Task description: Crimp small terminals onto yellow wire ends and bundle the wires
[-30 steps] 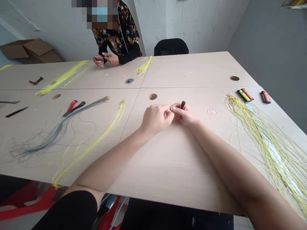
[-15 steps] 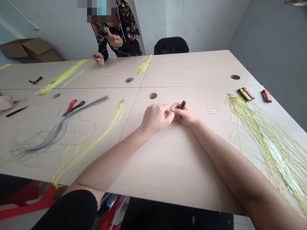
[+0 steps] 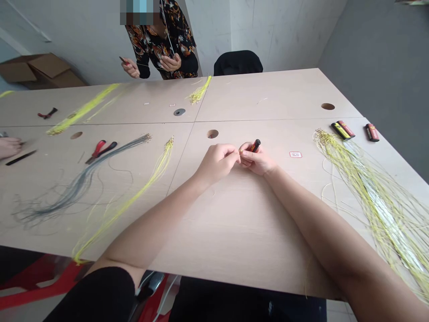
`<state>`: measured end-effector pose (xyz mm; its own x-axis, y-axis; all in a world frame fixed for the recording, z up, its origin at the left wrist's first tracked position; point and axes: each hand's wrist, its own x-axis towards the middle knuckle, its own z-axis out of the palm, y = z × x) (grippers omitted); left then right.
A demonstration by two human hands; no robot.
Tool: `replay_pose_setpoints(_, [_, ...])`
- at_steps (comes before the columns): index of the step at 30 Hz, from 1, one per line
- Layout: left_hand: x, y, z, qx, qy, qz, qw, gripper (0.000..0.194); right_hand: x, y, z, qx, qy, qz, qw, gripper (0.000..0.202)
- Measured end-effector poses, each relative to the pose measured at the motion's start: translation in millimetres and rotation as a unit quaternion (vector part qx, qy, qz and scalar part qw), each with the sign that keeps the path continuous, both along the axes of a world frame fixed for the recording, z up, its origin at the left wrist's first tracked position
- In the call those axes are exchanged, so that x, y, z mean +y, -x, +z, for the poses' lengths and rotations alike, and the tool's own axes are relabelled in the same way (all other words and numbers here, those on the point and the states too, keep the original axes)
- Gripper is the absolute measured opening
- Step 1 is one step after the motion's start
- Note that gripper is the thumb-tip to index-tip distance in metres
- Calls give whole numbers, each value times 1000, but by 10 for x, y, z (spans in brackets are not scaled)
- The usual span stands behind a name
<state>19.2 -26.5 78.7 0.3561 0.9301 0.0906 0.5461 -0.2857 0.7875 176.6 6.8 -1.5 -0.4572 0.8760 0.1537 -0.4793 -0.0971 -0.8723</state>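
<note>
Near the middle of the table, my left hand [image 3: 219, 162] and my right hand [image 3: 257, 160] meet at the fingertips. A dark pen-like tool with orange marks [image 3: 255, 145] sticks up from my closed right hand. The fingers of my left hand are pinched together; whatever lies between them is too small to make out. A small red-edged label [image 3: 295, 154] lies to the right of my hands. A bundle of thin yellow cords [image 3: 147, 185] and a grey-blue bundle [image 3: 78, 183] lie to the left.
Yellow and white cords [image 3: 368, 192] spread along the right side, by several batteries or battery-like packs [image 3: 342, 130]. Red-handled pliers [image 3: 98, 150] lie left. A table hole [image 3: 212, 133] is beyond my hands. Across the table, a person [image 3: 161, 44] handles a thread; another person's hand [image 3: 10, 146] shows far left.
My left hand has shifted slightly, its fingers still pinched beside my right. The person across has raised one hand with a tool and lowered the other. The view has moved a little.
</note>
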Motion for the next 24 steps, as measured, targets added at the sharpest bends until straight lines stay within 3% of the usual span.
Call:
replay_pose_setpoints(8, [-9,-23,62,-52,50,-66,995,22,6,4,2,13,-31,53,998,49])
replay_pose_setpoints(13, [-20,-21,62,-60,48,-92,993,22,-1,4,11,1,-36,51,998,54])
replay_pose_setpoints(18, [-31,-12,52,-50,29,-93,994,23,6,-3,2,18,-36,61,997,51])
replay_pose_setpoints(24, [-30,-2,48,-1,-58,-47,997,23,16,-19,-5,29,-11,31,999,48])
